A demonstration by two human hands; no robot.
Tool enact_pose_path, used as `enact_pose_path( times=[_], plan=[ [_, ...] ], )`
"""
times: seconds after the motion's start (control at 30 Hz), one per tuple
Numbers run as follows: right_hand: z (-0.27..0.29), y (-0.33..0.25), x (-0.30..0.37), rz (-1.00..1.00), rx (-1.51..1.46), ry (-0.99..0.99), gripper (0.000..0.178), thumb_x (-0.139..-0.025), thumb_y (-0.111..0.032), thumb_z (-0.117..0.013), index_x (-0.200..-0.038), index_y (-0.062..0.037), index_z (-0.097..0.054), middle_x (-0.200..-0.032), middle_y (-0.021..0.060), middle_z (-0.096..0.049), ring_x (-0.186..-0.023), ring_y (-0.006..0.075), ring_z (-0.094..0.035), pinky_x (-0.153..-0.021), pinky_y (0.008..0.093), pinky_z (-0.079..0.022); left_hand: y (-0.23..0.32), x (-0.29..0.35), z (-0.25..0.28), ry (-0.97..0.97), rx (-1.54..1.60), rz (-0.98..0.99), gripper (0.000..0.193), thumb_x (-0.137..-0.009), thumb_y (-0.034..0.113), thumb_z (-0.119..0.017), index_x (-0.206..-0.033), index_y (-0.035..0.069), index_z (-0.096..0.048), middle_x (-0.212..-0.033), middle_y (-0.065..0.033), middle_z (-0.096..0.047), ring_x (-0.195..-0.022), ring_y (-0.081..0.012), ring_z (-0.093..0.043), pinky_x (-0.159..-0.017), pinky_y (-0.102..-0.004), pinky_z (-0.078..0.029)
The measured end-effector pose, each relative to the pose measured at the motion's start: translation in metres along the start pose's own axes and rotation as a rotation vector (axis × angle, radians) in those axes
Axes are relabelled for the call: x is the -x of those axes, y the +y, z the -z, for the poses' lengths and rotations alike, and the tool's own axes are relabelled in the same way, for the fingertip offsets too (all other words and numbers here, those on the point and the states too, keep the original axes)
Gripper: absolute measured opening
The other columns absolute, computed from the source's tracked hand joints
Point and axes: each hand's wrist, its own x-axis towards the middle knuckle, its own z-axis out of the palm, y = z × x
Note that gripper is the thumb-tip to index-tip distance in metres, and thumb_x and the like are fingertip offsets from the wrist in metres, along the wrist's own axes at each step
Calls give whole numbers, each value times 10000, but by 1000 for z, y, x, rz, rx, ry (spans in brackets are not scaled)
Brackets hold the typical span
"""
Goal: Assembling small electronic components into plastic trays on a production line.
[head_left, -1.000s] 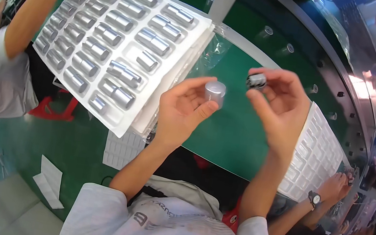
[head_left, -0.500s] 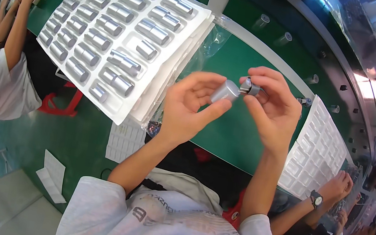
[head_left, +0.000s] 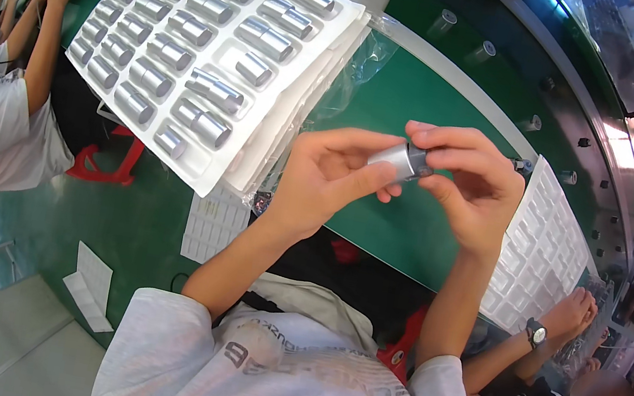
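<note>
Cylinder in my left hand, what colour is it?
The cylinder is silver, seen best in the head view.

Cylinder point(head_left: 395, 160) between hands point(head_left: 322, 178), loaded tray point(head_left: 206, 171) at left, second tray point(head_left: 542, 246) at right, bench point(head_left: 403, 86) between trays

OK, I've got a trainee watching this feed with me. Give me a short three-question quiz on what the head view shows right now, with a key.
1. Multiple choice: what does the person's left hand hold?
A) a silver cylinder
B) a plastic bag
C) a wristwatch

2. True or false: the person's right hand holds nothing.

3. Short answer: on which side of the person's two hands is the white tray with rows of silver parts?

Key:
1. A.
2. False; its fingers grip the dark end piece at the cylinder's end.
3. The person's left.
</note>
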Motion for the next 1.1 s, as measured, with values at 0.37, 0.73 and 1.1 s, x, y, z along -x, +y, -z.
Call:
enact_pose_path(
  times=[0.37, 0.73, 1.1],
  plan=[
    [-13, 9, 9, 1, -35, 1, 402, -736, 89, -752, -1128, 67, -667, -1173, 232, -673, -1174, 364, -633, -999, 433, -518, 0, 4, 1, -50, 241, 213, 324, -993, 200, -605, -1199, -49, -615, -1075, -181, -700, -985, -263, -709, -827, -355, -600],
    [-43, 29, 17, 173, 425, 282, 462, -674, 83, -758, -1123, 35, -660, -1102, 198, -714, -1074, 309, -690, -966, 407, -543, -12, 4, -3, 15, 140, 144, 334, -982, 180, -634, -1207, -66, -616, -1085, -175, -701, -1012, -242, -694, -905, -373, -553],
    [-33, -10, 6, -147, 391, 5, 429, -757, -28, -814, -1150, 40, -653, -1131, 225, -692, -1111, 307, -662, -1009, 453, -505, -6, -3, 5, 157, 87, 64, 153, -908, 14, -695, -1040, -21, -625, -1024, -129, -717, -913, -154, -698, -803, -255, -542]
  ],
)
